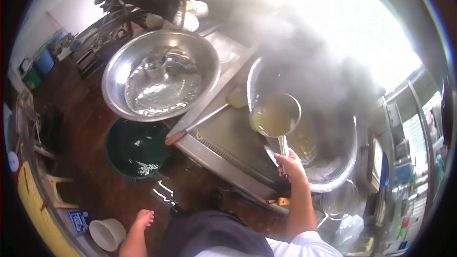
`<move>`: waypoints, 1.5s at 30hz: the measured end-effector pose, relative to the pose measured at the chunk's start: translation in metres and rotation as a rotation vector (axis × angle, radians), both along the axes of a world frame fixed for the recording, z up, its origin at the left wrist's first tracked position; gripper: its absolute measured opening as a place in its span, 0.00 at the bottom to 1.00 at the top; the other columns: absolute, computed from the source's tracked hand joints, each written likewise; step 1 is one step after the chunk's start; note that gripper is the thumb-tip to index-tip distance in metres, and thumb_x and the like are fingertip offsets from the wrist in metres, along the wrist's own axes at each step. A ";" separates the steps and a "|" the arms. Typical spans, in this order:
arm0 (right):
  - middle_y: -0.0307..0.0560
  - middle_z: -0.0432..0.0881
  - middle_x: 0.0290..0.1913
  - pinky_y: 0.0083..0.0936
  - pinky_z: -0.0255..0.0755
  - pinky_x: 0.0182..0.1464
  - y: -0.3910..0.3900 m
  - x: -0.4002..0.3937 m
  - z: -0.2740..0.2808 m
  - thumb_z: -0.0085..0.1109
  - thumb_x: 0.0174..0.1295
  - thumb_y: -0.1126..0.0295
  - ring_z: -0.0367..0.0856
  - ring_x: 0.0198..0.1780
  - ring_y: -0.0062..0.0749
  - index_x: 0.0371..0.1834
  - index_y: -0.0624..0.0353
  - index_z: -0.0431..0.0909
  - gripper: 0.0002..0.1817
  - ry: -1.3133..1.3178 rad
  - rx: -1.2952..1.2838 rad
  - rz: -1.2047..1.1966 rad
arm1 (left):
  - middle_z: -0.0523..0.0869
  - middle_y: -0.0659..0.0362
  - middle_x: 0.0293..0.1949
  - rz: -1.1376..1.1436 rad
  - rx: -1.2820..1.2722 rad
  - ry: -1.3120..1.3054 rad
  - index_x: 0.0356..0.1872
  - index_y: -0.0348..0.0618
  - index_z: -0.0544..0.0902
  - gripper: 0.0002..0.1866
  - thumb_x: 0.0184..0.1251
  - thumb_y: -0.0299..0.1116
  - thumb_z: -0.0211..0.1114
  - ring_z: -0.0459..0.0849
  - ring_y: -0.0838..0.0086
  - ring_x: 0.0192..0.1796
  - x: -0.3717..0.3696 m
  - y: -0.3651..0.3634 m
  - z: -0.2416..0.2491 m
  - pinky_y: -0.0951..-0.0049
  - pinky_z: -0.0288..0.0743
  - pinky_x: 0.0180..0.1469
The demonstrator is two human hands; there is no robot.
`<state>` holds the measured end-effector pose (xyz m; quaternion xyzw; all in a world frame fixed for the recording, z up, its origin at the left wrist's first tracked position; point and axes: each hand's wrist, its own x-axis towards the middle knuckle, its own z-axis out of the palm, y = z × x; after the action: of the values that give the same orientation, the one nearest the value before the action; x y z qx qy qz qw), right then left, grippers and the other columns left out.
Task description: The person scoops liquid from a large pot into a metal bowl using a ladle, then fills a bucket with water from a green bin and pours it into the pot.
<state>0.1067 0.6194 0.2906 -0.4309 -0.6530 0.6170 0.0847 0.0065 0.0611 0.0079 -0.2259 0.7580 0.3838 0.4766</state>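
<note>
Steam (304, 52) clouds the far side of the large wok (350, 157), hiding part of its rim. To the left, a wide steel basin (115, 76) with a metal pot (154, 66) inside sits just beyond a dark green tub (115, 152), and a wooden-handled ladle (209, 116) lies across the steel counter (238, 145). The right hand (291, 165) is wrapped around the handle of a metal dipper (283, 143) over the wok's left part; its round bowl holds cloudy, pale yellow liquid (273, 119). The left hand (144, 219) hangs low, fingers loosely curled; whether it holds anything I cannot tell
</note>
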 end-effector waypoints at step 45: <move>0.47 0.80 0.30 0.26 0.74 0.27 0.204 0.080 -0.100 0.64 0.55 0.64 0.80 0.25 0.27 0.52 0.61 0.75 0.23 -0.259 0.310 -0.317 | 0.83 0.59 0.31 -0.031 -0.200 -0.001 0.45 0.45 0.79 0.12 0.65 0.39 0.60 0.81 0.73 0.27 -0.001 0.053 0.044 0.70 0.75 0.24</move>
<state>0.1866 0.8235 0.1904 -0.5853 -0.6694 0.4281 0.1612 0.0051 0.1140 0.0515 -0.2607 0.7957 0.2987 0.4578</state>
